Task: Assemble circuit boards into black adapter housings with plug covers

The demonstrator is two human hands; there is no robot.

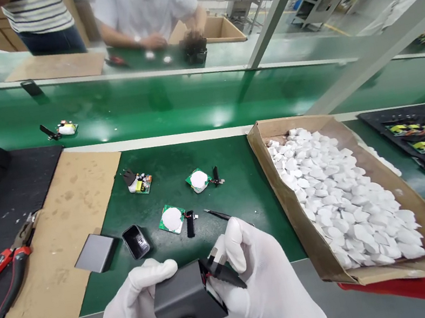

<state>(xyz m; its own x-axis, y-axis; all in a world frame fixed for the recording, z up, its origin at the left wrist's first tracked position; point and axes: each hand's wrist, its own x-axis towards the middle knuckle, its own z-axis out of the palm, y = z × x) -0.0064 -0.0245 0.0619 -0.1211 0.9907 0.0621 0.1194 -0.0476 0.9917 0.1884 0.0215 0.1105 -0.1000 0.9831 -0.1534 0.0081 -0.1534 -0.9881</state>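
Observation:
My gloved left hand (134, 310) grips a dark grey box-shaped housing (179, 296) by its sides, its open end facing right. At that end, my gloved right hand (269, 280) pinches a small black part (229, 274), with red wire showing between it and the housing. The inside of the housing is mostly hidden. Beyond my hands lie a circuit board with a white round pad (172, 219), a black piece (190, 224) beside it, and black tweezers (217, 213). An open black case (135, 242) and a grey box (95, 252) sit to the left.
A cardboard tray (286, 201) heaped with white pads stands on the right, with black trays (399, 120) of boards beyond it. Red-handled pliers (16, 256) lie at left near a cardboard sheet (75, 199). Across the green conveyor (171, 111), another person works.

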